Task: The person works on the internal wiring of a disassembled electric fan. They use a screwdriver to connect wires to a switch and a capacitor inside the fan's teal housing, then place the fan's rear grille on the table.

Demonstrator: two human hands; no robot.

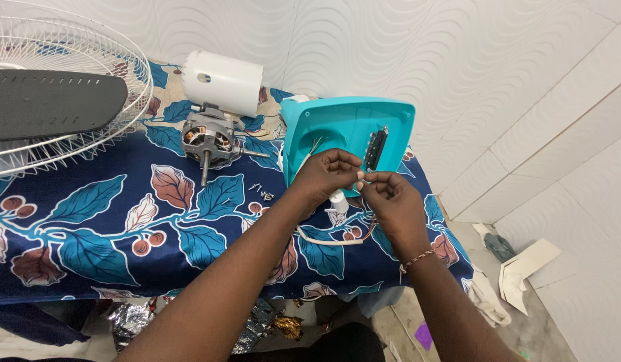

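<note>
We have both hands together over the cloth, fingertips meeting in a pinch on thin wires: our left hand (327, 175) is curled with thumb and fingers closed on the strands, and our right hand (391, 201) meets it from the other side, its fingertips nipped on the same wires (361, 179) — what exactly sits between the fingertips is too small to tell. Just behind the pinch stands the teal housing (347, 131), tilted up on edge with its hollow side toward us; a dark switch block (375, 149) is set in it just beyond our right fingertips, and a few thin wires trail out of its round opening toward our left hand. Below the hands a white cord (327, 239) loops across the cloth, with coloured strands running from it up under our right palm. A little to the left of the grip lies a small scatter of screws (262, 193). Further left and back sits the bare motor (210, 142) with its shaft pointing toward us, and the white cover (223, 82) lies just behind it. Far left — well apart from the grip — rest the wire guard (69, 137) and a dark blade (52, 102) on it. Everything lies on a table under a blue leaf-print cloth (89, 221).
</note>
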